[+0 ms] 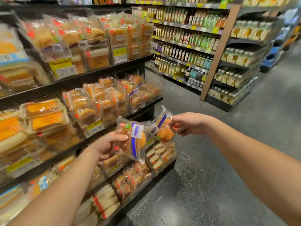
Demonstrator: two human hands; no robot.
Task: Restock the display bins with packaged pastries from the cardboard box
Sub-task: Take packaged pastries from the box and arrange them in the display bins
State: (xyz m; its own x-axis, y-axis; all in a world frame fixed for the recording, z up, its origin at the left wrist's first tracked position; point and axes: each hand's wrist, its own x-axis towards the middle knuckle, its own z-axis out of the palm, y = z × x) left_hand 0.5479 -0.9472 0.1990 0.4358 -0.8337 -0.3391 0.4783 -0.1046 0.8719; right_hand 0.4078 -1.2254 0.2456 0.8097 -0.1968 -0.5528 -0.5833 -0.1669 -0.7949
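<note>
Left hand [108,145] grips 1 pastry pack [136,140]; right hand [189,123] pinches a 2nd pack [163,128], both before the bins [156,88].

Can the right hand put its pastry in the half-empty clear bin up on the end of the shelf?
Probably yes. The right hand holds its pastry just below the clear bin, whose top is open, with nothing between them.

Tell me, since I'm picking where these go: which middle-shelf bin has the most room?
The rightmost clear bin at the shelf's end; pastries fill only its lower part, unlike its heaped neighbours.
</note>
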